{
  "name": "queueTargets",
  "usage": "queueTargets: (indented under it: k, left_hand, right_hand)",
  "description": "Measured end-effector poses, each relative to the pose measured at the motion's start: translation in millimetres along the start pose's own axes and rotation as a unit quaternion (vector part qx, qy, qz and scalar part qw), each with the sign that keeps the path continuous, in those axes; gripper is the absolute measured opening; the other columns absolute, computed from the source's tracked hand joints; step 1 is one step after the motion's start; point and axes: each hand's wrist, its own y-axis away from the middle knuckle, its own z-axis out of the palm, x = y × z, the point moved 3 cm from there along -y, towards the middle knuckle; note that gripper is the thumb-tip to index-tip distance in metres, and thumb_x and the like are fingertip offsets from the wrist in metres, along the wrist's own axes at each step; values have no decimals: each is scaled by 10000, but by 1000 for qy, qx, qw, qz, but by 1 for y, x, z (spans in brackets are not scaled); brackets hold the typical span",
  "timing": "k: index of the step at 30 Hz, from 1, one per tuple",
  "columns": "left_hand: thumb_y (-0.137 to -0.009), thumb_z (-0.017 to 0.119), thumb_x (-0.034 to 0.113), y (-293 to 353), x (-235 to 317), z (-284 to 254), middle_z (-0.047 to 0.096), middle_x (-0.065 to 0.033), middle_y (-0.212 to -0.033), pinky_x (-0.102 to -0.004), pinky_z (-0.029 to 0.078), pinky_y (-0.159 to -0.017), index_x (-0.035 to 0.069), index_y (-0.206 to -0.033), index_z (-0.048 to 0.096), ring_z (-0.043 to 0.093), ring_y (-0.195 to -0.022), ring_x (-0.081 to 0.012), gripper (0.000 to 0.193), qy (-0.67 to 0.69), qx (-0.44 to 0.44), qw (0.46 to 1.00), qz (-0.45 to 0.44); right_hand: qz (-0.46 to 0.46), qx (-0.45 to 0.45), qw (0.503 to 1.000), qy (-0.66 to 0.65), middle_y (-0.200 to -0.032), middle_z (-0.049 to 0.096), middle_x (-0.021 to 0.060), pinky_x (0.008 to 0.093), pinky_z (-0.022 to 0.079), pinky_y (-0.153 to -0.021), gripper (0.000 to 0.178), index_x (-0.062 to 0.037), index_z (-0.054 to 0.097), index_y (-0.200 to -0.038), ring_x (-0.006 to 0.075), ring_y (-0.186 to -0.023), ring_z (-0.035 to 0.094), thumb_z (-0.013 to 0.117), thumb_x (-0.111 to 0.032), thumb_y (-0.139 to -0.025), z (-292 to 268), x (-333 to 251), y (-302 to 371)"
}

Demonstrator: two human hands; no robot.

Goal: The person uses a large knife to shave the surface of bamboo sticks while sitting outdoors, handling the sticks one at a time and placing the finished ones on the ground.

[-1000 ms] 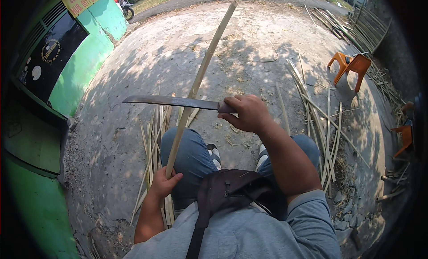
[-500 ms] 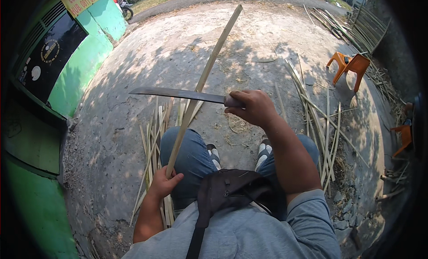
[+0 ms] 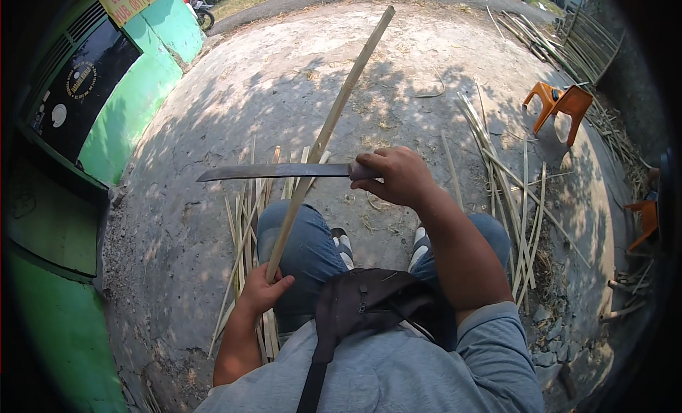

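My left hand (image 3: 262,291) is closed round the lower end of a long, pale bamboo strip (image 3: 339,104), beside my left knee. The strip slants up and away to the right, its far end in the air. My right hand (image 3: 399,177) grips the handle of a machete (image 3: 273,171), whose long grey blade points left. That blade lies across the strip just beyond my knees. Whether its edge bites into the strip I cannot tell.
Bamboo strips (image 3: 243,221) lie beside my left leg, and more strips (image 3: 521,192) lie to the right. An orange plastic chair (image 3: 561,109) stands far right, near stacked bamboo poles (image 3: 529,40). A green wall (image 3: 131,118) runs along the left. A black waist bag (image 3: 376,299) rests on my lap.
My right hand has drawn the machete slightly nearer and to the left, down along the strip. The strip's far end has shifted a little right; my left hand keeps its hold.
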Motion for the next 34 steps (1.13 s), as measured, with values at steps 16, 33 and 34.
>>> queueTargets:
  k: [16, 33, 34]
  left_hand:
    - [-887, 879, 281, 0, -7, 0, 501, 55, -706, -276, 379, -565, 107, -806, 558, 441, -651, -70, 374, 40, 6, 999, -3]
    - [-904, 868, 301, 0, -11, -1, 504, 56, -715, -269, 388, -575, 109, -824, 562, 448, -661, -64, 370, 58, 6, 998, 6]
    - [-903, 869, 306, 0, -12, -1, 505, 56, -718, -267, 387, -579, 109, -826, 561, 449, -666, -63, 374, 58, 7, 998, 0]
  right_hand:
    - [-47, -38, 998, 11, -869, 709, 64, 461, 535, -750, 414, -165, 675, -1058, 323, -840, 733, 791, -513, -867, 21, -24, 2]
    - [78, 1, 997, -17, -939, 746, 118, 482, 564, -739, 455, -130, 712, -1127, 361, -855, 733, 818, -486, -863, 12, -8, 3]
    - [80, -39, 996, -25, -994, 757, 127, 477, 575, -771, 532, -117, 722, -1199, 358, -897, 737, 832, -504, -850, 12, -11, 1]
